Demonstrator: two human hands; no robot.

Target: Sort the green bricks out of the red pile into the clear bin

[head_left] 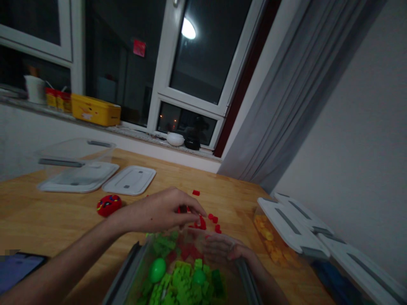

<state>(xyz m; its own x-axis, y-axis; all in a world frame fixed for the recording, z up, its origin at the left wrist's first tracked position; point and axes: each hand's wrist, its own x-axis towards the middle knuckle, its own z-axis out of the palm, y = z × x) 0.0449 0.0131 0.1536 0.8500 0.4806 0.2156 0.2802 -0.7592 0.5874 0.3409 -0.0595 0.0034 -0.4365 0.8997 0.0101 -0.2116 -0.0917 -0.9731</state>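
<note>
My left hand [171, 209] reaches over a loose group of red toy bricks, thumb and index finger pinched close around a red toy brick [200, 223]. Its other fingers are partly hidden. Beyond the far wall of a clear plastic bin [133, 271], my right hand [222, 249] shows through the plastic, fingers stretched out and palm towards me, beside the red bricks. Green toy bricks [182, 281] and green balls [157, 270] fill the bin's bottom. More red bricks [217, 228] lie scattered on the table.
A red patterned ball [109, 205] and a phone [22, 271] lie to the left. White lids [130, 180] and a clear bin [76, 150] stand at the back left. Lidded bins [282, 224], one holding orange pieces, line the right edge of the wooden table [235, 199].
</note>
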